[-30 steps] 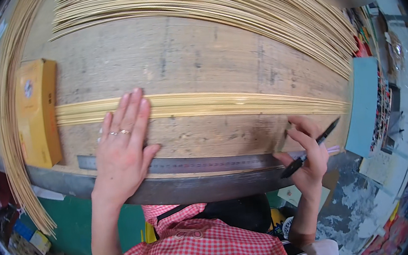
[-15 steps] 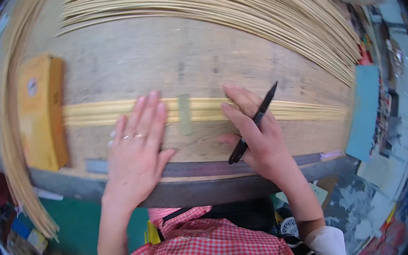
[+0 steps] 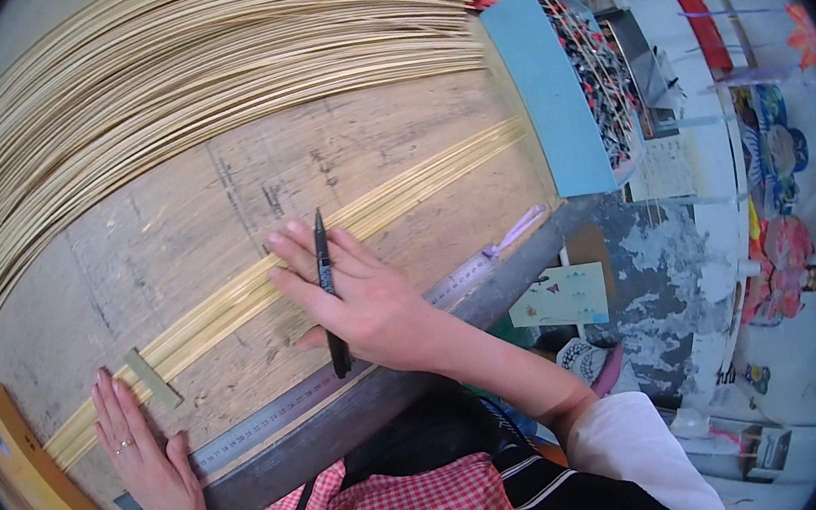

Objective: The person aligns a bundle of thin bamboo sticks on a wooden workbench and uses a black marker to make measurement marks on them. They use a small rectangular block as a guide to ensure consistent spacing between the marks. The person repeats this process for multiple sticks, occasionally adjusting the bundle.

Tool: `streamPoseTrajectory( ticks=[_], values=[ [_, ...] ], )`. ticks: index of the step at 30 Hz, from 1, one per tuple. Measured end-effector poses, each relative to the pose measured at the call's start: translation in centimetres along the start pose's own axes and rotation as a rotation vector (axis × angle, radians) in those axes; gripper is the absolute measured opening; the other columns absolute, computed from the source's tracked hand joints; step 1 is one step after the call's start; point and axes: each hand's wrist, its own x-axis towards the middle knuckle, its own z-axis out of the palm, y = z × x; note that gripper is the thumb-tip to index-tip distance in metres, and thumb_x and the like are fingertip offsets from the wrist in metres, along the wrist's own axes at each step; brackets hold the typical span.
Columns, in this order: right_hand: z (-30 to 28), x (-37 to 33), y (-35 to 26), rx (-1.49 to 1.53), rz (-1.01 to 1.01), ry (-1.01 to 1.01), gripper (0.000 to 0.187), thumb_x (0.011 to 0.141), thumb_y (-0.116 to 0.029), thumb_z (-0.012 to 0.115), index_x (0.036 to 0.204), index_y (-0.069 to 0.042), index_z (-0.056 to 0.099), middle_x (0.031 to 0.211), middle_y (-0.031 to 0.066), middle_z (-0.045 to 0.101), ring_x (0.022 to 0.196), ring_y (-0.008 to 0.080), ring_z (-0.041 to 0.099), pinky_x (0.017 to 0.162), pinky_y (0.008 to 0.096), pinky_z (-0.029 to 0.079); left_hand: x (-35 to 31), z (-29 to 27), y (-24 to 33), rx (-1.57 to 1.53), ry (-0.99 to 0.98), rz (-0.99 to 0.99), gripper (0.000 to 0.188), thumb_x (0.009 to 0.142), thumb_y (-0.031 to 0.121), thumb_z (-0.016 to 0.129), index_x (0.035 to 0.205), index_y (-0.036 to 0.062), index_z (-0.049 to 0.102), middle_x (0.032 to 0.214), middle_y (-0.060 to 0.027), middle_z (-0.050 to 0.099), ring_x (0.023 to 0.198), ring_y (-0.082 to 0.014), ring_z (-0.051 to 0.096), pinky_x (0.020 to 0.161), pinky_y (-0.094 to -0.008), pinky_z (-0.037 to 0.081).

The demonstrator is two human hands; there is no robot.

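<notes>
A flat bundle of thin pale bamboo strips (image 3: 429, 177) runs slantwise across the wooden bench. My left hand (image 3: 146, 466), a ring on one finger, lies flat with fingers stretched over the bundle's left part. Close beside its fingertips, a short greenish flat piece (image 3: 152, 378) crosses the strips. Farther right, my right hand (image 3: 379, 309) rests its fingertips on the bundle while gripping a black marker (image 3: 325, 264), which points away from me. Nearer to me than the bundle, a metal ruler (image 3: 275, 416) lies along the bench's front edge.
Many loose bamboo strips (image 3: 208, 86) cover the far side of the bench. A yellow box (image 3: 35, 474) sits at the bundle's left end, and a blue box (image 3: 556, 97) with small dark and red pieces stands beyond its right end. A purple ribbon (image 3: 516, 231) hangs from the ruler.
The view has swung to the right, showing more of the blue box. My right hand has slid rightward along the strips, farther from the greenish piece, with the marker still held.
</notes>
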Motion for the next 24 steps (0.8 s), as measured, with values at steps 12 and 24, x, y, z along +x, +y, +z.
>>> streamPoseTrajectory(
  ticks=[12,24],
  values=[
    [0.7,-0.6,-0.1,0.019,-0.001,0.036,0.069,0.08,-0.028,0.078,0.137,0.002,0.053,0.158,0.0239,0.039,0.147,0.0427,0.036,0.115,0.0573,0.035,0.0,-0.2,0.3,0.02,-0.006,0.013,0.067,0.104,0.034,0.043,0.163,0.0073,0.023,0.169,-0.0144,0.022,0.157,-0.0331,0.018,0.125,-0.0514,0.014],
    [-0.7,0.3,-2.2,-0.063,0.029,-0.087,0.071,0.077,-0.033,0.077,0.137,-0.001,0.056,0.159,0.0212,0.039,0.15,0.0387,0.035,0.117,0.0563,0.033,0.3,-1.2,0.0,-0.079,-0.03,0.043,0.078,0.096,0.029,0.056,0.161,0.002,0.023,0.167,-0.0186,0.025,0.155,-0.0382,0.021,0.125,-0.0523,0.015]
  ],
)
